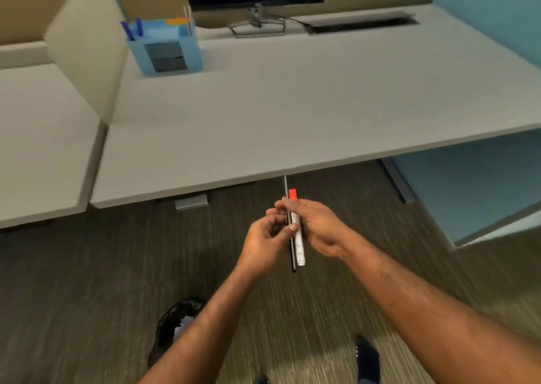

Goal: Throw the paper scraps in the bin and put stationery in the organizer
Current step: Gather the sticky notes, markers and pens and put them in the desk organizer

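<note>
White cylindrical marker (pixel 299 241) with a red cap and a slim dark rod (pixel 293 262) stand side by side just off the smooth grey desk (pixel 292 105)'s near edge. Your right hand (pixel 317 225) curls round both and your left hand (pixel 265 241) pinches them. The boxy blue plastic organizer (pixel 165 50) sits at the desk's far left.
</note>
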`<move>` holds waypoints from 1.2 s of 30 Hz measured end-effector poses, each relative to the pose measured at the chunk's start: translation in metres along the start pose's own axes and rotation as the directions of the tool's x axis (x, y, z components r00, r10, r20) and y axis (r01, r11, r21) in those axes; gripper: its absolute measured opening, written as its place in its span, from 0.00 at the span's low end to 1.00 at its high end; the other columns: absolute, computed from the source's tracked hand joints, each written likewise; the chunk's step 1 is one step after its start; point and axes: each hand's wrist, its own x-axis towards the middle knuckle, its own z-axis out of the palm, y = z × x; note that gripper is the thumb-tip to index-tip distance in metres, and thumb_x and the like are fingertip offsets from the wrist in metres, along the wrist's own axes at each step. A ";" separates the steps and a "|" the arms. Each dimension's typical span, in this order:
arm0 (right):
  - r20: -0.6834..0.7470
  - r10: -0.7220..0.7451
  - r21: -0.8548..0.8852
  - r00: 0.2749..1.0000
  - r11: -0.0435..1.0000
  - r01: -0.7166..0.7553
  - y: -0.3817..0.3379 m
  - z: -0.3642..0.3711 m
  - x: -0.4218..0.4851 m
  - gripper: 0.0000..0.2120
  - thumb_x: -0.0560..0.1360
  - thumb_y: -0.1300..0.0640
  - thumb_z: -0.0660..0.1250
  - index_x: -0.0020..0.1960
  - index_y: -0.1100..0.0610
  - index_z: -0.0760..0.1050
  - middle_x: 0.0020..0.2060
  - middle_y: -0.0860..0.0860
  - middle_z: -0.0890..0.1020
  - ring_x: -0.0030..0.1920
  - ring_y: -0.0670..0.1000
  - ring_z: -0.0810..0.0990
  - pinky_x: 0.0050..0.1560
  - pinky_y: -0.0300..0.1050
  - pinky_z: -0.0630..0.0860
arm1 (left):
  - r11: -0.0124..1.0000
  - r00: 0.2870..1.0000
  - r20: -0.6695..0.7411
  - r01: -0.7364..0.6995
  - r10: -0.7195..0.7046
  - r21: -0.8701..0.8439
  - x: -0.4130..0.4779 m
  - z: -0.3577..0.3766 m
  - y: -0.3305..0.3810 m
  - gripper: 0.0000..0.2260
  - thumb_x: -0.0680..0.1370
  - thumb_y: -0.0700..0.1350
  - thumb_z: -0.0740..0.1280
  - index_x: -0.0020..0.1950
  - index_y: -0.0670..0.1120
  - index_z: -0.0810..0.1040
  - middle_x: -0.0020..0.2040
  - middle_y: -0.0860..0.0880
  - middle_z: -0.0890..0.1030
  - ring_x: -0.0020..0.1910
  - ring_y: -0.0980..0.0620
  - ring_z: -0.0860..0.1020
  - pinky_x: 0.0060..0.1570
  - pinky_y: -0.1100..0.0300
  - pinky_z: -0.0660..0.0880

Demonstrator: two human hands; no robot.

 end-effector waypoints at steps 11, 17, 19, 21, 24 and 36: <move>0.061 -0.081 -0.147 0.995 0.985 0.089 -0.084 0.112 0.028 0.11 0.78 0.60 0.65 0.57 0.64 0.76 0.46 0.59 0.84 0.44 0.55 0.84 0.45 0.50 0.82 | 0.998 0.995 -0.073 -0.064 0.066 0.018 0.004 -0.085 0.093 0.07 0.79 0.43 0.65 0.56 0.47 0.79 0.50 0.49 0.85 0.48 0.55 0.84 0.47 0.62 0.80; 0.066 -0.074 -0.167 0.995 0.982 0.084 -0.116 0.124 0.086 0.06 0.78 0.61 0.65 0.52 0.63 0.77 0.45 0.59 0.84 0.44 0.57 0.83 0.55 0.58 0.80 | 0.992 0.983 -0.163 -0.071 0.087 0.100 0.054 -0.107 0.115 0.08 0.79 0.44 0.66 0.57 0.45 0.80 0.48 0.50 0.85 0.46 0.56 0.84 0.44 0.64 0.80; 0.075 -0.078 -0.181 0.994 0.979 0.090 -0.127 0.125 0.108 0.06 0.78 0.60 0.65 0.49 0.62 0.78 0.45 0.60 0.84 0.48 0.59 0.84 0.58 0.58 0.79 | 0.988 0.980 -0.190 -0.036 0.064 0.148 0.074 -0.115 0.118 0.09 0.79 0.46 0.66 0.56 0.44 0.81 0.48 0.46 0.85 0.46 0.52 0.84 0.46 0.59 0.82; 0.098 -0.087 -0.189 0.991 0.976 0.105 -0.141 0.124 0.128 0.07 0.78 0.60 0.65 0.48 0.62 0.79 0.46 0.60 0.85 0.52 0.61 0.84 0.58 0.56 0.78 | 0.987 0.974 -0.225 0.011 0.025 0.157 0.090 -0.124 0.122 0.11 0.79 0.47 0.66 0.55 0.42 0.81 0.47 0.44 0.85 0.45 0.50 0.85 0.45 0.57 0.82; 0.121 -0.078 -0.189 0.990 0.977 0.100 -0.165 0.125 0.155 0.06 0.78 0.60 0.65 0.49 0.62 0.79 0.47 0.61 0.85 0.52 0.60 0.84 0.58 0.54 0.78 | 0.983 0.955 -0.298 0.060 -0.005 0.174 0.111 -0.139 0.130 0.11 0.79 0.47 0.66 0.56 0.43 0.80 0.47 0.45 0.85 0.44 0.51 0.84 0.47 0.56 0.82; 0.148 -0.037 -0.223 0.988 0.972 0.070 -0.204 0.157 0.239 0.07 0.79 0.60 0.64 0.55 0.62 0.76 0.47 0.60 0.85 0.52 0.61 0.84 0.60 0.57 0.77 | 0.988 0.909 -0.418 0.076 -0.014 0.133 0.156 -0.195 0.137 0.07 0.79 0.47 0.66 0.55 0.48 0.79 0.50 0.47 0.84 0.47 0.52 0.83 0.49 0.55 0.81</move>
